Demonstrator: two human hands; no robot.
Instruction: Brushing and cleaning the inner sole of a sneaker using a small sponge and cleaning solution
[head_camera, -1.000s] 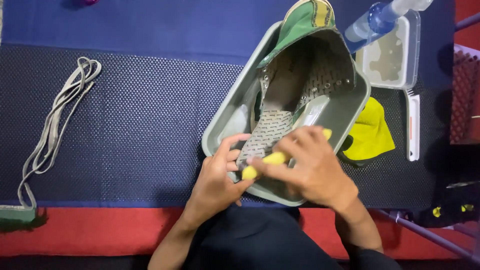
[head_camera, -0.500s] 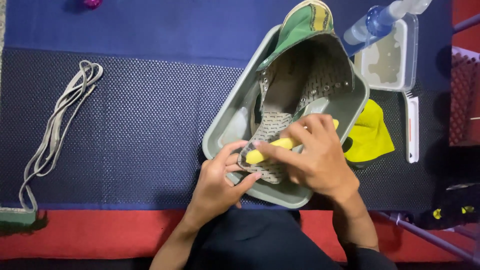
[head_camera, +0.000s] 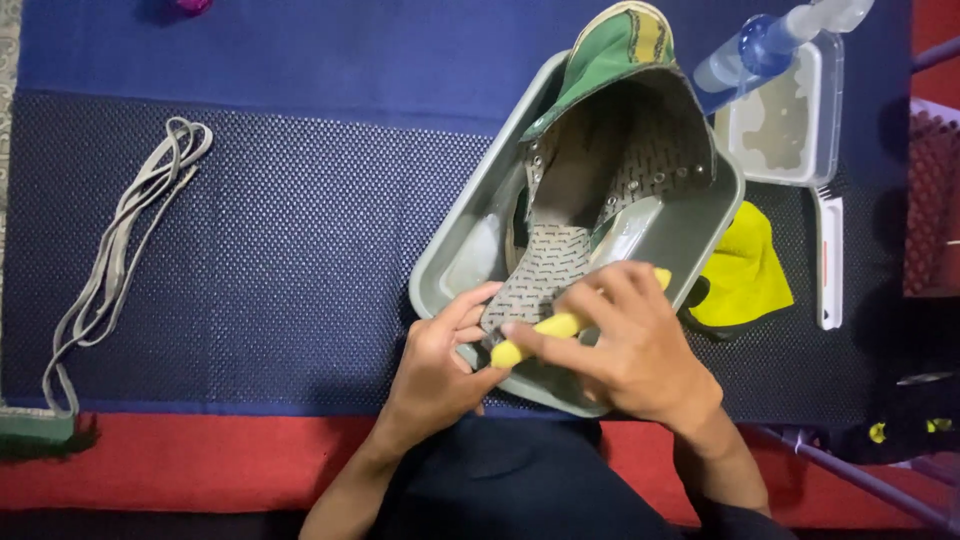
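Note:
A green shoe (head_camera: 610, 120) stands in a grey plastic tub (head_camera: 480, 225), its grey patterned tongue (head_camera: 545, 275) pulled out toward me. My left hand (head_camera: 440, 365) grips the end of the tongue at the tub's near rim. My right hand (head_camera: 625, 340) is closed on a yellow-handled brush (head_camera: 545, 332), which lies across the tongue. The brush's bristles are hidden under my fingers.
Grey shoelaces (head_camera: 115, 250) lie loose on the dark dotted mat at the left. A yellow cloth (head_camera: 745, 275) sits right of the tub. Behind it are a clear tray (head_camera: 790, 115), a blue spray bottle (head_camera: 765, 45) and a white brush (head_camera: 828, 255).
My right hand has moved the yellow brush back and forth over the tongue. My left hand has kept its grip on the tongue's end. The tub and shoe stay put.

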